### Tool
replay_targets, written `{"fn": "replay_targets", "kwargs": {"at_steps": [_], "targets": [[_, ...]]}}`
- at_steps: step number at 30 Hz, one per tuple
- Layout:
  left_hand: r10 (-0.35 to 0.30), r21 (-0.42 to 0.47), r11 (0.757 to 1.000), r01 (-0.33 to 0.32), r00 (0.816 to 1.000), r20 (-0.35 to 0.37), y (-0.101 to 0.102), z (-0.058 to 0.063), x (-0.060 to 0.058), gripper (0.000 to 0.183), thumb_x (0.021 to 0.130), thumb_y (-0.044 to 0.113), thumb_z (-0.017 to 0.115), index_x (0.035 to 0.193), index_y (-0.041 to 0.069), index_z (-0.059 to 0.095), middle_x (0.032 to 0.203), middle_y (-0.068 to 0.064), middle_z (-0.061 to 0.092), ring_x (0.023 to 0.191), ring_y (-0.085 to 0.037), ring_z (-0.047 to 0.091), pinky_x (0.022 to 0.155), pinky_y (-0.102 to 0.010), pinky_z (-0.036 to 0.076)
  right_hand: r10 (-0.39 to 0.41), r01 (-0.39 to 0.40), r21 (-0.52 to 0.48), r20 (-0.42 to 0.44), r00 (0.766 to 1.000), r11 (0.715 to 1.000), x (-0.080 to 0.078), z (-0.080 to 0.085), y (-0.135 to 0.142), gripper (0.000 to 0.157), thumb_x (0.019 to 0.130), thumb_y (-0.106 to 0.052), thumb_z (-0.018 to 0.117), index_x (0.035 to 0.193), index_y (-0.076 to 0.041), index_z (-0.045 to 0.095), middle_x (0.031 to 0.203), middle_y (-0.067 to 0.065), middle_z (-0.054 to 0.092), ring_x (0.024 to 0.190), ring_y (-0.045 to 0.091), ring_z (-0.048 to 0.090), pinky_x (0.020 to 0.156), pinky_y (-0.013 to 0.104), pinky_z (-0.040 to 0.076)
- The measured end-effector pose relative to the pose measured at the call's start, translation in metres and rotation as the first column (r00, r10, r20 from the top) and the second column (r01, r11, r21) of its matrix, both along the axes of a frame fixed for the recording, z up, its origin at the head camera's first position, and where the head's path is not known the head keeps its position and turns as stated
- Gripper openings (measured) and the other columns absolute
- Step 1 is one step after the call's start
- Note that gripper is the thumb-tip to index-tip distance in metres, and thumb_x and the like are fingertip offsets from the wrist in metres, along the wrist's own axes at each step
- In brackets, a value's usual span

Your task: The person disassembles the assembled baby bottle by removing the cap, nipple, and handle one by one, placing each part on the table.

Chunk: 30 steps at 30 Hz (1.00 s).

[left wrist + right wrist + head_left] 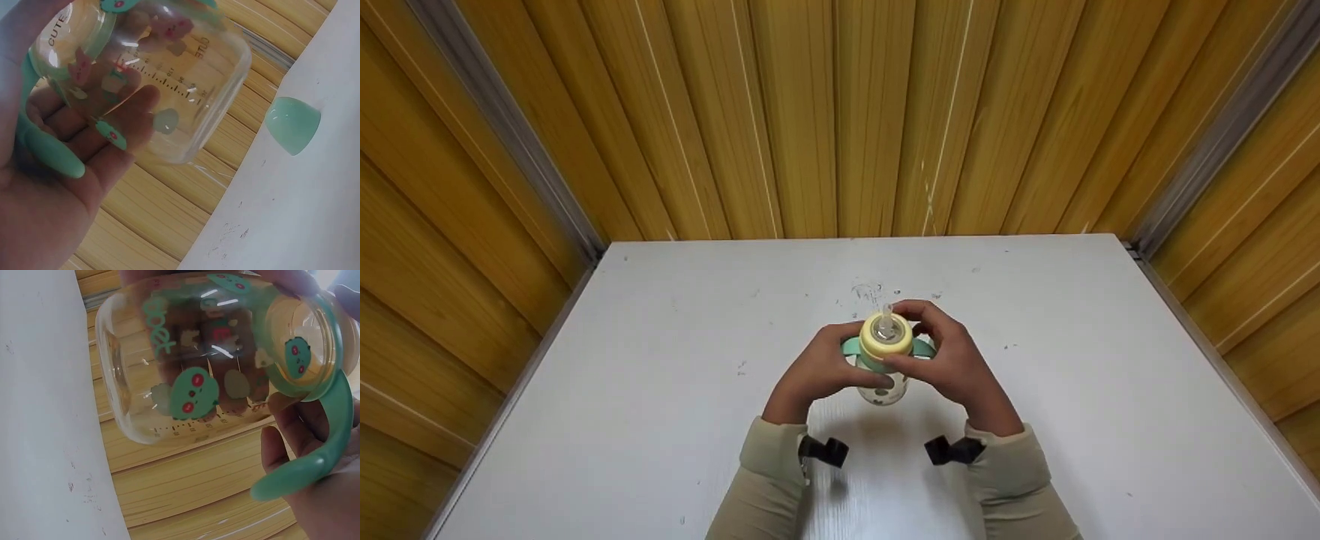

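Observation:
A clear baby bottle (883,395) with printed cartoon faces and measuring marks is held upright above the table between both hands. Its collar (868,343) is pale yellow, with a clear teat (886,324) pointing up. Green handles (320,461) stick out on either side. My left hand (823,365) grips the bottle's body, its fingers behind the clear wall and thumb across the front. With thumb and fingers, my right hand (952,358) pinches the yellow collar. In the left wrist view, a green dome-shaped cap (293,126) sits on the table; the head view does not show it.
The white table (675,360) has small dark scuffs on its top. Wood-patterned walls (870,120) rise at the back and both sides, with grey metal strips in the corners. Black wrist mounts (825,451) stick out inward from both sleeves.

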<state>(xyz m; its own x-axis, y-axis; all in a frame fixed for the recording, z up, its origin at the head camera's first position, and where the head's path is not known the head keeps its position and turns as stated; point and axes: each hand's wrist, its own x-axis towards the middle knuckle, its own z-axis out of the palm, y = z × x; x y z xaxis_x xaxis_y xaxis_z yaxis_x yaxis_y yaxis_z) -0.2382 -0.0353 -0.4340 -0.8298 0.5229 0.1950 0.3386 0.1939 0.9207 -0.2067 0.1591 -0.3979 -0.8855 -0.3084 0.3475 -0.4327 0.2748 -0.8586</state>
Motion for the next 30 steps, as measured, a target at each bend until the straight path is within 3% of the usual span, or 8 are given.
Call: {"fn": "replay_targets", "kwargs": {"at_steps": [2, 12, 20, 25, 30], "targets": [[-0.019, 0.006, 1.0, 0.019, 1.0, 0.001, 0.0, 0.0, 0.0, 0.058, 0.057, 0.034, 0.085, 0.11, 0.032, 0.062, 0.104, 0.01, 0.065, 0.089, -0.013, 0.059, 0.08, -0.039, 0.049, 0.025, -0.025, -0.01, -0.009, 1.0, 1.0, -0.004, -0.007, 0.003, 0.056, 0.07, -0.021, 0.078, 0.12, -0.022, 0.052, 0.118, -0.003, 0.055, 0.1, 0.021, 0.053, 0.083, 0.035, 0.045], [-0.069, 0.009, 0.998, 0.069, 0.998, 0.006, -0.001, -0.001, -0.001, 0.056, 0.059, 0.033, 0.084, 0.111, 0.031, 0.061, 0.102, 0.007, 0.065, 0.088, -0.014, 0.061, 0.077, -0.032, 0.051, 0.072, -0.072, -0.014, 0.007, 0.997, 0.997, -0.002, -0.004, 0.005, 0.054, 0.074, -0.013, 0.072, 0.124, -0.016, 0.052, 0.118, 0.0, 0.057, 0.102, 0.022, 0.053, 0.088, 0.034, 0.044], [-0.058, 0.013, 0.998, 0.058, 0.998, -0.001, -0.002, -0.001, -0.001, 0.058, 0.059, 0.034, 0.084, 0.112, 0.031, 0.061, 0.105, 0.008, 0.065, 0.09, -0.014, 0.061, 0.078, -0.033, 0.051, 0.089, -0.089, 0.018, 0.005, 0.996, 0.996, 0.013, 0.019, -0.002, 0.056, 0.076, -0.01, 0.068, 0.127, -0.002, 0.048, 0.118, 0.007, 0.057, 0.104, 0.021, 0.053, 0.087, 0.04, 0.045], [-0.014, 0.005, 1.0, 0.014, 1.0, 0.001, -0.001, -0.002, -0.001, 0.059, 0.059, 0.035, 0.083, 0.113, 0.034, 0.06, 0.107, 0.011, 0.064, 0.092, -0.013, 0.061, 0.079, -0.037, 0.051, 0.003, 0.001, 0.1, -0.047, 0.999, 0.995, 0.016, 0.024, -0.007, 0.062, 0.074, -0.017, 0.073, 0.13, -0.01, 0.047, 0.121, 0.003, 0.056, 0.105, 0.015, 0.053, 0.085, 0.034, 0.045], [0.046, 0.001, 0.999, -0.046, 0.999, 0.016, -0.001, -0.002, -0.001, 0.059, 0.059, 0.038, 0.083, 0.113, 0.037, 0.059, 0.107, 0.013, 0.064, 0.093, -0.013, 0.06, 0.08, -0.043, 0.051, -0.11, 0.116, 0.111, -0.058, 0.992, 0.987, 0.01, 0.014, -0.008, 0.065, 0.068, -0.027, 0.079, 0.124, -0.018, 0.049, 0.122, -0.002, 0.055, 0.11, 0.01, 0.049, 0.087, 0.037, 0.041]]}}
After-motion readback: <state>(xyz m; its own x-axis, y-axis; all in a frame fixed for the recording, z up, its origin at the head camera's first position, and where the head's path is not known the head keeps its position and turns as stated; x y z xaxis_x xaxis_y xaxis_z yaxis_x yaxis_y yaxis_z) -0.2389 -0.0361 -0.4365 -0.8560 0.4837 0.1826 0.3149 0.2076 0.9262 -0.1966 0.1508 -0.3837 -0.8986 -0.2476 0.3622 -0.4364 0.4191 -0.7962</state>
